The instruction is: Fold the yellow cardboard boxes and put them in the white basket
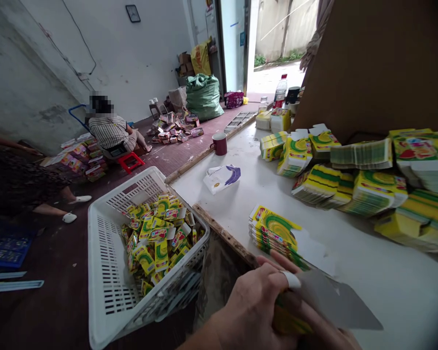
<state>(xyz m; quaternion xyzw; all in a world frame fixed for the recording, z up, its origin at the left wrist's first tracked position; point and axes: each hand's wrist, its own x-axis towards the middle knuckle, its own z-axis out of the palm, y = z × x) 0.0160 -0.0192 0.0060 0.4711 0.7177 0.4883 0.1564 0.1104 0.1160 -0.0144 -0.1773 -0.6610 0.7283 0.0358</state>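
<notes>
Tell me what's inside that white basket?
The basket holds a loose heap of folded yellow-green cartons. Whatever lies beneath the heap is covered.

Both hands (277, 311) grip a flat carton (332, 301); white basket (105, 272) beside.

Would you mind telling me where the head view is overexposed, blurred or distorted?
Head view: the open doorway is blown out by daylight; straight edges bow from the wide lens; the seated person's face is pixelated; the hands and flat carton at the bottom edge look slightly soft.
</notes>
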